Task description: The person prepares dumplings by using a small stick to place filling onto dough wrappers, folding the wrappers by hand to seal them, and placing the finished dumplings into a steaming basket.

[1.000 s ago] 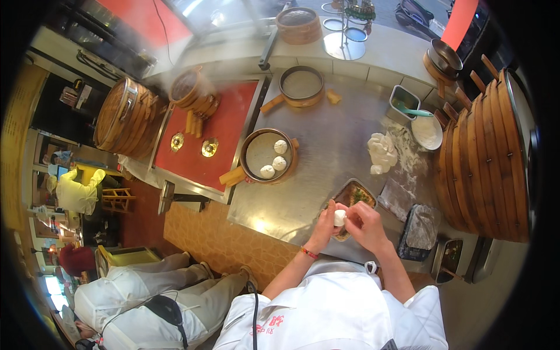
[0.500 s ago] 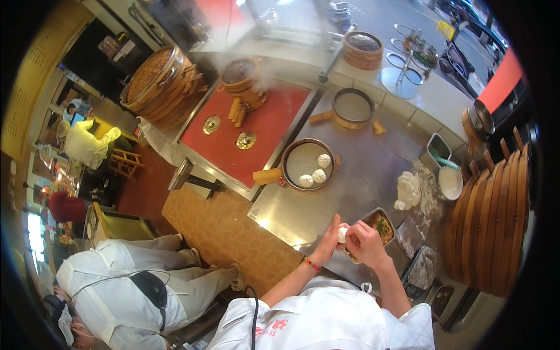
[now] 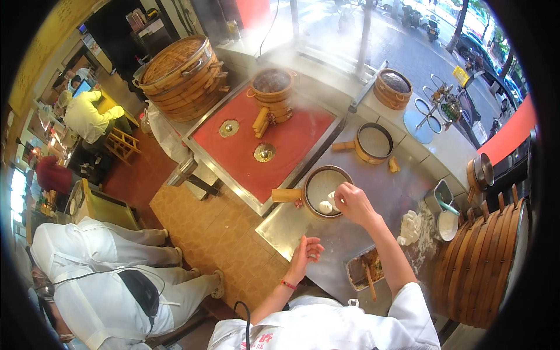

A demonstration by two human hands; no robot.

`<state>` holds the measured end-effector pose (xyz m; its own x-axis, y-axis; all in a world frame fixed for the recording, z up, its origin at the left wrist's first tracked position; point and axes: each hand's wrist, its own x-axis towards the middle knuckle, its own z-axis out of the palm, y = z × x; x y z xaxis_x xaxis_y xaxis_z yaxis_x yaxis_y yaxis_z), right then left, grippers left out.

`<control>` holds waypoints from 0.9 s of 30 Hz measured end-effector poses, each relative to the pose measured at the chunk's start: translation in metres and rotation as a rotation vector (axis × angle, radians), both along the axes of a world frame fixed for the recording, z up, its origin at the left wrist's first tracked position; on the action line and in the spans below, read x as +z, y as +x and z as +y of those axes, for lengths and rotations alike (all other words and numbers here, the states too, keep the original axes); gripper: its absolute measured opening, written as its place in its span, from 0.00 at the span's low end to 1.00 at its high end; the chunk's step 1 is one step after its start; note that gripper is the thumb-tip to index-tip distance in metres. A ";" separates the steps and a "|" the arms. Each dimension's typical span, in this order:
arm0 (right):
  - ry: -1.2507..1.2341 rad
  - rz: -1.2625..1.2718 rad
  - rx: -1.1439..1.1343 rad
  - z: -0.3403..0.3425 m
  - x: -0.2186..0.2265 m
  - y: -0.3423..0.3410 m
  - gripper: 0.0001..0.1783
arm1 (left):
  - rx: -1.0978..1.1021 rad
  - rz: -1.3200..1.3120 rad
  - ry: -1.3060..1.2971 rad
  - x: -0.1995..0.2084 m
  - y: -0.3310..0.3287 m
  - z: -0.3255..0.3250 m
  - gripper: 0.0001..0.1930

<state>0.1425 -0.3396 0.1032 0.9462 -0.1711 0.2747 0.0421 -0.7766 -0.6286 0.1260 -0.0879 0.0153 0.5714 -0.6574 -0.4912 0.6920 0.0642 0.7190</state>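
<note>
My right hand reaches over the right rim of a round bamboo steamer with a wooden handle. Its fingers are pinched together on a white bun, mostly hidden beneath them. Beside the fingertips, a pleated white bun lies on the steamer's pale liner. Nearer to me, my left hand is empty above the counter's left edge, fingers loosely bent and apart. A metal tray of minced filling stands below my right forearm, with a wooden spatula lying in it.
Dough and flour lie on the steel counter's right side, near a white bowl. Tall steamer stacks stand at the right. Another steamer sits farther back. Steam rises by the red stove top. A person in white bends at left.
My right hand has moved from my left hand up to the steamer. My left hand, which held a bun, is now empty and slightly farther left. The view has shifted.
</note>
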 end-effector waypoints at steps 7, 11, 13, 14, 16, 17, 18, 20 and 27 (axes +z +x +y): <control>-0.045 0.107 -0.051 -0.023 -0.048 0.039 0.07 | 0.012 -0.017 0.075 -0.005 0.011 0.012 0.29; 0.018 0.204 -0.079 -0.021 -0.046 0.046 0.07 | 0.021 -0.042 0.092 -0.006 0.018 0.016 0.28; 0.069 0.238 -0.076 -0.021 -0.046 0.045 0.06 | 0.018 -0.047 0.091 -0.007 0.018 0.017 0.28; 0.094 0.230 -0.083 -0.022 -0.045 0.043 0.05 | 0.011 -0.040 0.083 -0.008 0.019 0.016 0.28; 0.094 0.172 -0.070 -0.028 -0.047 0.038 0.05 | -0.003 -0.030 0.071 -0.007 0.018 0.012 0.27; 0.077 0.120 -0.042 -0.029 -0.049 0.038 0.06 | -0.004 -0.028 0.076 -0.007 0.018 0.011 0.27; 0.059 0.068 -0.015 -0.031 -0.051 0.037 0.08 | -0.005 -0.026 0.079 -0.006 0.017 0.011 0.27; -0.046 0.121 -0.086 -0.021 -0.032 0.034 0.12 | -0.001 -0.029 0.083 -0.004 0.017 0.012 0.27; -0.328 0.334 0.000 -0.022 -0.033 0.032 0.21 | -0.042 -0.003 0.076 -0.009 0.008 0.006 0.27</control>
